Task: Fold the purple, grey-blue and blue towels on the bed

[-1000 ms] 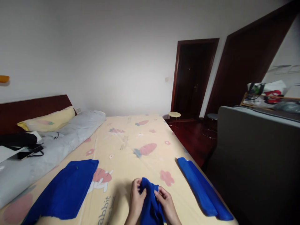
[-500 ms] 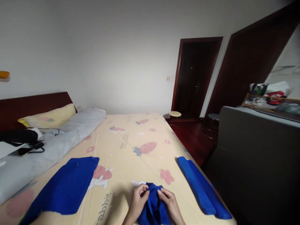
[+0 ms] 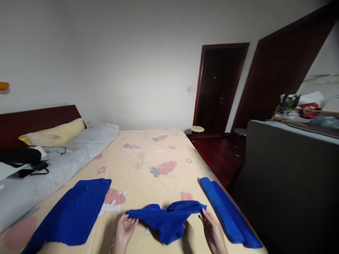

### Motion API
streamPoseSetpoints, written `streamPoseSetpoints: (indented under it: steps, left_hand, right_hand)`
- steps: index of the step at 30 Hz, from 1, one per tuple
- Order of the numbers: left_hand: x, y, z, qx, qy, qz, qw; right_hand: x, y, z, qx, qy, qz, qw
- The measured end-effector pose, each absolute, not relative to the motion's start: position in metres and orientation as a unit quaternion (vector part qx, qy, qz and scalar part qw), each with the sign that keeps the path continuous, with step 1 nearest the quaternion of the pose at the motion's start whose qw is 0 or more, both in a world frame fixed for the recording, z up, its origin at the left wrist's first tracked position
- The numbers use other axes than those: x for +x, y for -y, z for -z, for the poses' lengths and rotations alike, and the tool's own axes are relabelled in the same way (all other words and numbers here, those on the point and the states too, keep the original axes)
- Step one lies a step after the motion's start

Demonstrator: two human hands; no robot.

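Observation:
A blue cloth (image 3: pixel 171 220) is stretched sideways between my hands above the near part of the bed, its middle hanging down in loose folds. My left hand (image 3: pixel 125 227) pinches its left end between thumb and fingers. The right end is gripped by my right hand (image 3: pixel 212 225), with fingertips closed on the corner. To the left, another blue cloth (image 3: pixel 75 211) lies spread flat on the bed sheet. On the right edge of the bed rest two long, narrow folded blue cloths (image 3: pixel 225 211), side by side.
The bed (image 3: pixel 137 158) has a cream sheet with carrot and rabbit prints. Along its left side lie a grey rolled quilt (image 3: pixel 87 151), a yellow pillow (image 3: pixel 55 134) and a phone (image 3: pixel 26 173). A round stool (image 3: pixel 196 129) stands beyond; a dark grey panel (image 3: pixel 288 183) rises at right.
My hands have moved apart, left and right, pulling the bunched blue cloth out into a wide strip and lifting it. The other blue cloths lie as before.

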State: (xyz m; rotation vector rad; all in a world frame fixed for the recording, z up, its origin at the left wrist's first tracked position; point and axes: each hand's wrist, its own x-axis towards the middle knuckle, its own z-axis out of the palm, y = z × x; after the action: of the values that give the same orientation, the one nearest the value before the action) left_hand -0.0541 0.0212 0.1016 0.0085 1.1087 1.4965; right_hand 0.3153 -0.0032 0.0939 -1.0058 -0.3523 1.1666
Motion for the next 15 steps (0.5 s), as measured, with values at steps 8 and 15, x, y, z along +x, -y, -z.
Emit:
streamPoseSetpoints:
  steps: [8, 15]
  left_hand:
    - [-0.079, -0.068, -0.146, 0.057, -0.488, -0.672, 0.555]
    - [-0.097, -0.128, -0.183, 0.124, -0.521, -0.691, 0.485]
  right_hand:
    - [0.321, -0.035, -0.14, -0.441, 0.197, -0.482, 0.731]
    - [0.33, -0.107, -0.178, -0.467, 0.263, -0.454, 0.711]
